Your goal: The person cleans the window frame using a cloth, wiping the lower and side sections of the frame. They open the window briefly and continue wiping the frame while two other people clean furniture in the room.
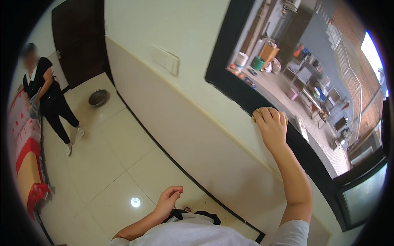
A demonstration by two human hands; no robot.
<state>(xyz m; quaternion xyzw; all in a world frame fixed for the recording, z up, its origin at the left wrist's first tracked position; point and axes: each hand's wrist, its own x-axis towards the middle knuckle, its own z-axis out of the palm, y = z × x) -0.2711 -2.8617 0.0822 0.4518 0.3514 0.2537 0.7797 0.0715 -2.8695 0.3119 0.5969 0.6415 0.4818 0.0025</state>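
Observation:
My right hand [272, 127] grips a crumpled yellowish-green cloth [255, 116] and presses it against the lower bar of the black window frame [226, 84]. Most of the cloth is hidden under my fingers. That arm stretches up along the wall beside the window. My left hand [168, 199] hangs in front of my body above the tiled floor, its fingers loosely curled and nothing visible in them. Just past the frame, on the sill, lies a long white object [302, 127] resembling a remote control.
A wall switch plate [166, 61] and a yellowish trim rail [184, 95] stand out from the wall. On the tiled floor [117, 153] sits a metal basin [98, 97]. Near a dark door [78, 43], a person [46, 83] holds a plastic bag beside a red-patterned bed [27, 135].

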